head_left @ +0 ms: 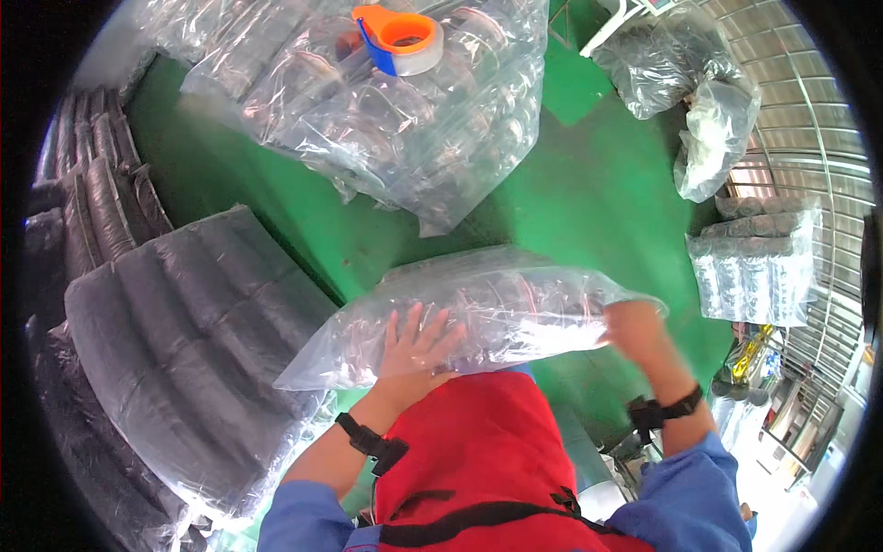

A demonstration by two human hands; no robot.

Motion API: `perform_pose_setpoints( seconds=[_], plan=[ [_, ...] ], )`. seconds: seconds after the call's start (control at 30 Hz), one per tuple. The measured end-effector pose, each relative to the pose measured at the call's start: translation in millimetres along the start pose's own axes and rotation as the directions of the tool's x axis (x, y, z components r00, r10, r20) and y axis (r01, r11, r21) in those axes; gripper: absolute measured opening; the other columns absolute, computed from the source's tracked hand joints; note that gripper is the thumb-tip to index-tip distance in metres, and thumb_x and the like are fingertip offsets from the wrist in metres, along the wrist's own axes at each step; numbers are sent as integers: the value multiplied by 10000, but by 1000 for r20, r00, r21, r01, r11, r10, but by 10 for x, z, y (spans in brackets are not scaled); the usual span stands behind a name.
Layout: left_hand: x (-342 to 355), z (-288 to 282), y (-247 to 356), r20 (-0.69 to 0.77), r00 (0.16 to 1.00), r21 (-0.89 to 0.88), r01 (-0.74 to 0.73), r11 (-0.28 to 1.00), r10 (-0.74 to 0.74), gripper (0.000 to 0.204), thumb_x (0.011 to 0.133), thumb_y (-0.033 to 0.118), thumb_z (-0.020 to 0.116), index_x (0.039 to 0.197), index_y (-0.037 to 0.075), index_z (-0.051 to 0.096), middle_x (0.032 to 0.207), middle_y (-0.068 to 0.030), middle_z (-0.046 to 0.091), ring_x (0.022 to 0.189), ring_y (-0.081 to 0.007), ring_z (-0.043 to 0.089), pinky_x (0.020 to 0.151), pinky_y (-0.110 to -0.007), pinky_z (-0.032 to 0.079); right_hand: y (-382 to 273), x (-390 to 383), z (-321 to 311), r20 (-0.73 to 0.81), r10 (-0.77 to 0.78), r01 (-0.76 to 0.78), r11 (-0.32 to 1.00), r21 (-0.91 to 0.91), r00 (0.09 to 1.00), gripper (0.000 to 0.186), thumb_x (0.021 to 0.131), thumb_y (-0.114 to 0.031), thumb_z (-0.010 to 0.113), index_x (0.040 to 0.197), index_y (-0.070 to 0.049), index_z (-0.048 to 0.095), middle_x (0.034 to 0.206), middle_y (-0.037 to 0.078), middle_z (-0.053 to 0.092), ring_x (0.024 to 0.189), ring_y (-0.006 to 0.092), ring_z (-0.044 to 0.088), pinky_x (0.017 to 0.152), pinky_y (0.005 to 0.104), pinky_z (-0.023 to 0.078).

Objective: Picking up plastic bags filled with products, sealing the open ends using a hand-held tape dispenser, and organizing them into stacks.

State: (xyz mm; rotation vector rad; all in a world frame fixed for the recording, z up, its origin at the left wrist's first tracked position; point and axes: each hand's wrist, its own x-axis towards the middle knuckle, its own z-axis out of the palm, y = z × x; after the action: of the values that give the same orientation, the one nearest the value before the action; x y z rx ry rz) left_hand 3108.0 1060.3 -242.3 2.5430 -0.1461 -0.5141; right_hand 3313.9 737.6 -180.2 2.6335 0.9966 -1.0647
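Left hand [418,342]: fingers spread wide, palm flat on the near side of a clear bag [524,308]. Bag lies under that palm and runs across to the right hand [636,329]. Right hand: blurred, fingers curled at the bag's right end; cannot tell whether it grips the film. Red apron [478,423] just below the left hand. Grey bundle [198,340] left of the left hand. Beyond both hands, a larger bag [441,138], tape dispenser [397,51] on top. Wrapped stack [750,276] off to the right hand's right.
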Motion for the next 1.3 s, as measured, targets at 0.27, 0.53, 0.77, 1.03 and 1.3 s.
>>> perform_pose_setpoints(
  seconds=[0.27, 0.53, 0.77, 1.03, 1.3],
  plan=[
    [98, -109, 31, 41, 999, 42, 25, 999, -26, 837, 732, 485, 738, 1462, 314, 368, 1524, -50, 341, 1413, -385, 251, 1125, -621, 153, -966, -328, 186, -468, 101, 352, 525, 774, 878, 111, 811, -91, 638, 913, -61, 672, 938, 109, 672, 903, 330, 627, 773, 378, 491],
    [131, -74, -6, -50, 999, -2, -16, 1000, 16, 865, 707, 489, 755, 1461, 310, 372, 1511, -52, 357, 1396, -397, 268, 1106, -635, 190, -509, 190, 283, -519, 508, -149, 798, 584, 688, 273, 901, -82, 532, 1133, -112, 672, 1156, 115, 652, 1063, 335, 608, 945, 418, 473],
    [108, -69, -72, -38, 999, 3, -15, 1000, 15, 877, 712, 491, 744, 1473, 298, 352, 1509, -62, 358, 1394, -405, 269, 1107, -640, 189, -1385, 461, -422, -623, -264, 178, 964, -198, 736, 143, 780, -111, 637, 897, -145, 711, 980, 85, 673, 1021, 273, 628, 1008, 522, 429],
    [224, -56, -300, -102, 993, 71, -58, 996, 65, 876, 707, 558, 708, 1470, 300, 366, 1514, -50, 364, 1393, -385, 304, 1137, -568, 210, -1530, -4, 215, -288, -259, 315, 935, 166, 922, 55, 731, -105, 577, 765, -89, 616, 757, 82, 549, 772, 290, 566, 693, 422, 463],
    [202, 120, -535, -183, 983, 65, 6, 998, 6, 831, 794, 489, 653, 1486, 154, 338, 1517, -128, 351, 1388, -368, 336, 1146, -495, 249, -1585, 475, 1196, -628, -139, 351, 909, 226, 765, 222, 716, -47, 614, 915, -86, 705, 730, 54, 500, 711, 269, 522, 640, 402, 441]
  ],
)
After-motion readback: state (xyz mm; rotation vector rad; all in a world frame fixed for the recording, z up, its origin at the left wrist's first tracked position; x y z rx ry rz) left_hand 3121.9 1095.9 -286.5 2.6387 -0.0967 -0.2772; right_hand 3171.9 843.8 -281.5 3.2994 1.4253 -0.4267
